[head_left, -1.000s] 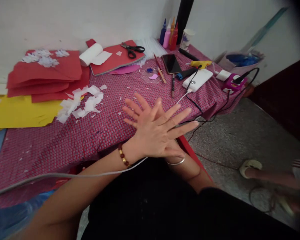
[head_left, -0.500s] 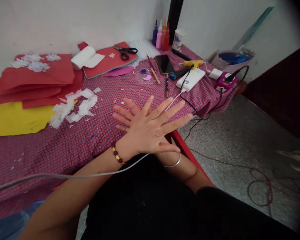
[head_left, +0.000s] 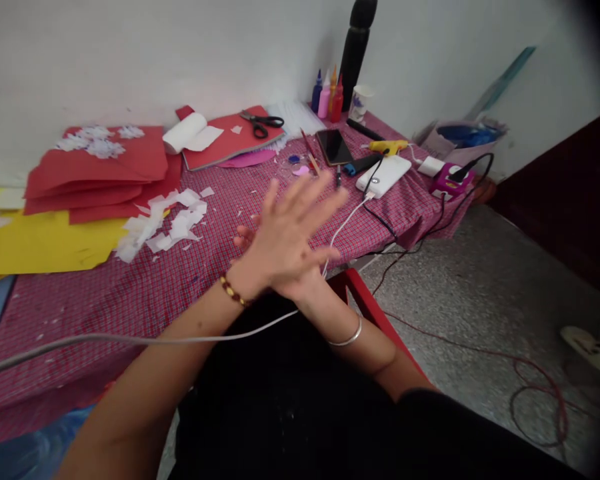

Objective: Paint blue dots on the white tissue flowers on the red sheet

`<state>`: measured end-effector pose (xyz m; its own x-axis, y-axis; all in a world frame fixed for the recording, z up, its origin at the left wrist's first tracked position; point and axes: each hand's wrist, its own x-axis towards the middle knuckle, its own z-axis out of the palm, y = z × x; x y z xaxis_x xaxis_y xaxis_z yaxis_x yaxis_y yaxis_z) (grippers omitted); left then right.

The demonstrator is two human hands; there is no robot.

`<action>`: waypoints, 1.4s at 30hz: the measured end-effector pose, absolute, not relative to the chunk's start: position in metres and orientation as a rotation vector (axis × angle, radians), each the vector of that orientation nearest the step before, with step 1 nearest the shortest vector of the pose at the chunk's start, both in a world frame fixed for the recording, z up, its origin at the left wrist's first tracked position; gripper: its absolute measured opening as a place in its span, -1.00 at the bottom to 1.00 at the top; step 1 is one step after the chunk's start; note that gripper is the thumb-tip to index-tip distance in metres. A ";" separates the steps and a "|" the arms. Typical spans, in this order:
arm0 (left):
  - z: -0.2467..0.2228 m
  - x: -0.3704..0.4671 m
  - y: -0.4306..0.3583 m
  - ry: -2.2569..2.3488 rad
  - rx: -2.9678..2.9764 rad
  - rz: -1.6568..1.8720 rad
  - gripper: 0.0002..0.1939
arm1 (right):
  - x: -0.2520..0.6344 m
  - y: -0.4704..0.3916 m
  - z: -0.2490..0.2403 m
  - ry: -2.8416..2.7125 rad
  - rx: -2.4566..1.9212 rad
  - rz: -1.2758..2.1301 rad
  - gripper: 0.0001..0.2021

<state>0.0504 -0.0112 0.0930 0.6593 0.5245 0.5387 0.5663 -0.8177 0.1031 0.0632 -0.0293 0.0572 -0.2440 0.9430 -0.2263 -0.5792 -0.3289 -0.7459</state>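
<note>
My left hand, with a beaded bracelet at its wrist, lies across my right hand near the table's front edge. Its fingers are spread and slightly blurred, and nothing is held in them. My right hand is palm up below it, mostly covered; a few bent fingertips show to the left, and nothing is seen in it. A silver bangle circles the right wrist. The hands touch each other above the checked cloth.
Red sheets with white paper flowers, yellow paper and white scraps lie left. Scissors, a phone, a glue gun and a white power bank stand behind. A cable crosses my left forearm.
My left hand has slid a little left and down over my right hand. Less of the right fingers shows, and they look more bent. The view has shifted slightly left and up.
</note>
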 end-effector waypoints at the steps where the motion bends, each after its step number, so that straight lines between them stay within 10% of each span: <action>1: 0.095 0.042 0.002 -1.079 -2.705 -0.951 -0.37 | 0.071 -0.025 0.056 -0.611 -0.788 1.806 -0.79; 8: 0.078 -0.033 0.038 -1.506 -2.552 -1.400 -0.80 | 0.122 0.009 0.055 -0.176 -0.498 2.038 -0.87; 22: 0.039 -0.070 0.052 -1.735 -2.291 -1.826 -0.74 | 0.093 0.115 0.073 -1.240 -0.803 1.550 -0.86; 31: 0.070 -0.053 0.056 -1.905 -2.390 -1.256 -0.52 | 0.091 0.124 0.045 -1.527 -0.888 1.162 -0.76; 42: 0.048 -0.060 0.093 -1.852 -2.252 -1.610 -0.89 | 0.084 0.121 0.052 -1.581 -0.874 1.393 -0.90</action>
<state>-0.0596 0.0929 0.0483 -0.0761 0.8361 0.5433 0.6546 -0.3691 0.6597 0.0836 0.1206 0.0519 -0.4098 0.9015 0.1391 -0.0244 0.1416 -0.9896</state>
